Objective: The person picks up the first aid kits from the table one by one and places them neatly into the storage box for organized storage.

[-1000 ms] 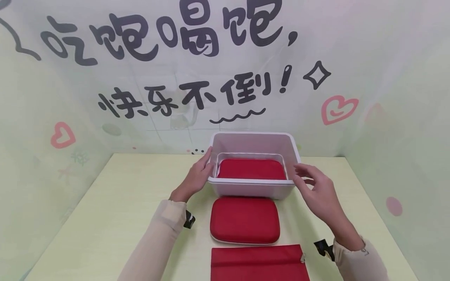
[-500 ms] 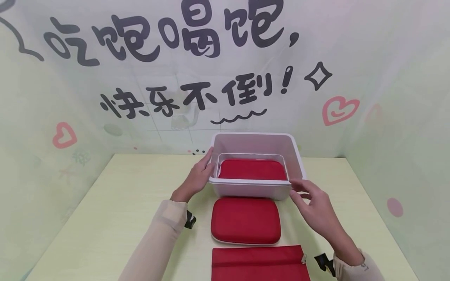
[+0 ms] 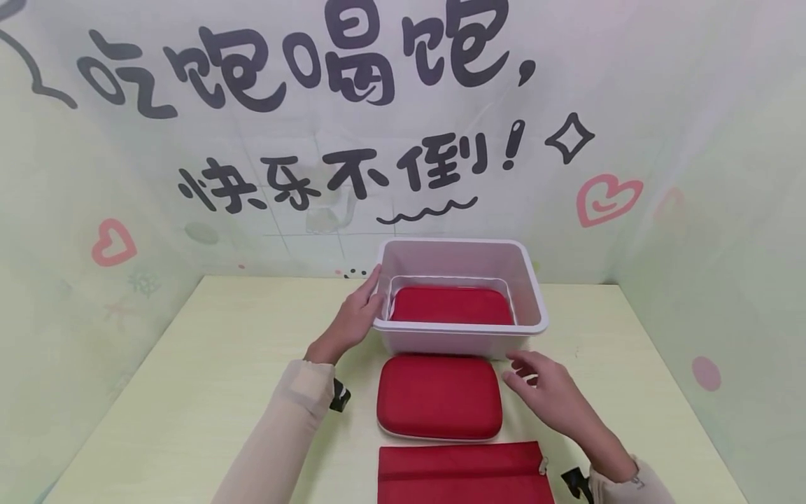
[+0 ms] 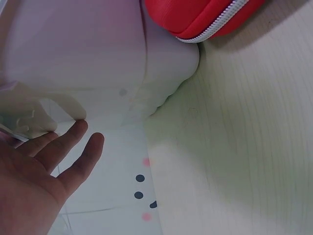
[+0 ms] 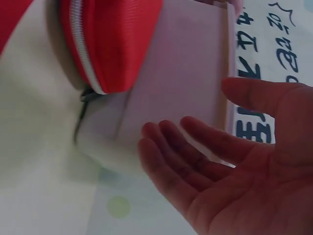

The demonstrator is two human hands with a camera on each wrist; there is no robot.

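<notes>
At the fingers of the left hand (image 3: pixel 349 318): white bin (image 3: pixel 456 341), one, upright on the table (image 3: pixel 239 378), mouth upward; its left rim lies between the thumb and slightly bent fingers. Left of the right hand (image 3: pixel 550 395) and its fingertips, just apart: front red case (image 3: pixel 439 395), one, lying flat, pale zip round its side. Right fingers: loosely bent, thumb parted from them, nothing held. Between the two hands, farther forward: inner red case (image 3: pixel 450 306), one, lying inside the bin. Wearer's side of the right fingertips: red pouch (image 3: pixel 460 472), one, flat, lower part out of view.

Handling, as judged: light, steady pressure from the left fingers suits the bin. Right thumb and fingers want a wider spread to span the front case's rounded right end, taken low at the zip seam. Any lift does best begun toward the wearer, away from the bin's near wall.

Edges and room: case's far edge close against the bin, contact uncertain; pouch just beside its near edge. Table runs rightward from the right fingers to the side wall (image 3: pixel 711 294), and widely leftward from the left fingers. Beyond both hands, back wall (image 3: pixel 283 252); table's near edge out of view.
</notes>
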